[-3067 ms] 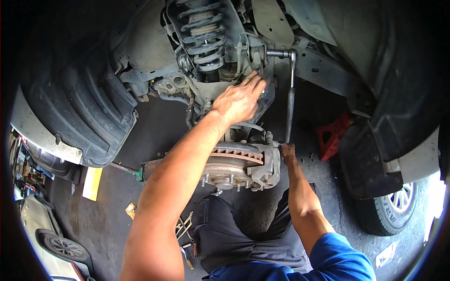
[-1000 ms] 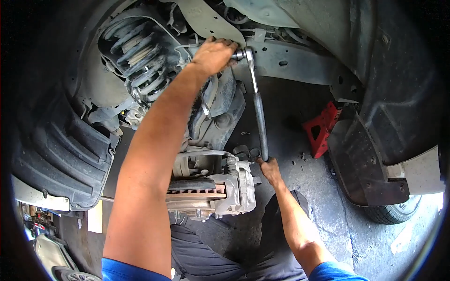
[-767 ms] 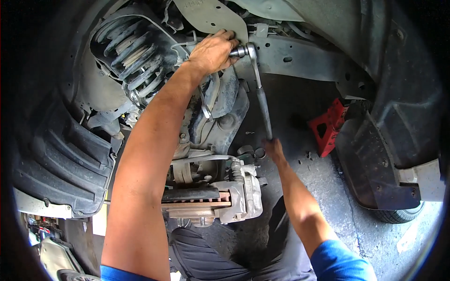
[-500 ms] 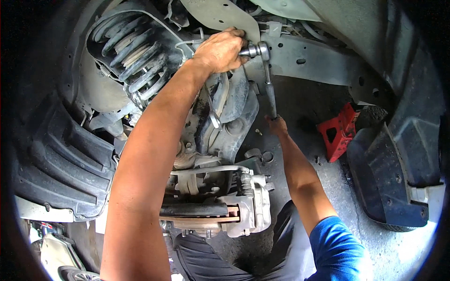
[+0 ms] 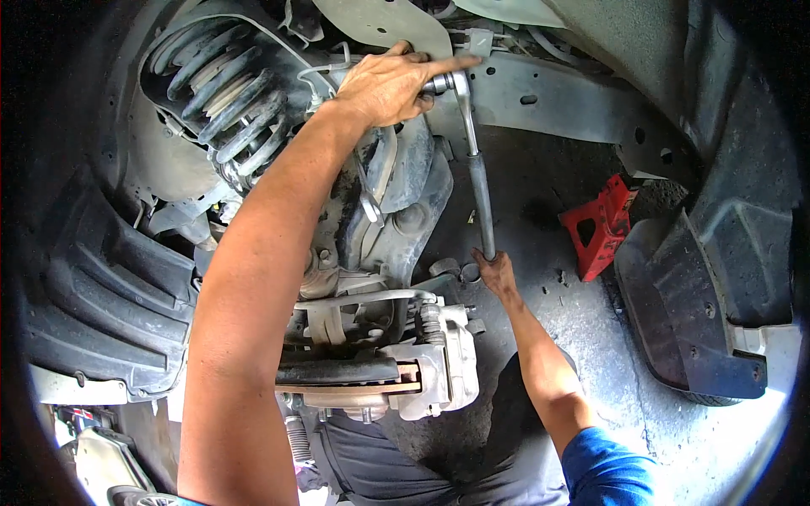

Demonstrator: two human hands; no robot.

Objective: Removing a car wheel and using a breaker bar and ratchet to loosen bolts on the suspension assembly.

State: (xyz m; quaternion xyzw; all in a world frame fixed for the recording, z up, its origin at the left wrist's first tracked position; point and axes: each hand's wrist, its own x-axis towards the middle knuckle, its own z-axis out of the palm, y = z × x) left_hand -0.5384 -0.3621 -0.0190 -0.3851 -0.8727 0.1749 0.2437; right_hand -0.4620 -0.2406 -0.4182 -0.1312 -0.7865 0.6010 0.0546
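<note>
A long-handled ratchet wrench [image 5: 479, 198] slants down from the suspension's lower control arm [image 5: 426, 177]. Its lower grip is wrapped in my right hand [image 5: 498, 274]. Up at the ratchet head, my left hand [image 5: 388, 88] closes around the socket end, with the index finger stretched over the head. What the socket sits on is hidden behind that hand. A steel combination wrench [image 5: 369, 207] hangs below my left wrist, against the control arm, its upper part covered. Nearer me is the brake caliper [image 5: 456, 363] with its pads and disc edge.
A coil spring [image 5: 224, 101] stands at the upper left beside the black wheel-arch liner [image 5: 110, 295]. The grey frame rail [image 5: 574, 105] crosses behind the ratchet. On the floor at right is a red jack stand [image 5: 599, 228], near another dark liner panel [image 5: 683, 312].
The ratchet handle's lower end, with my right hand, has come down nearer to me. My left index finger has stretched out over the ratchet head. The whole view has shifted slightly.
</note>
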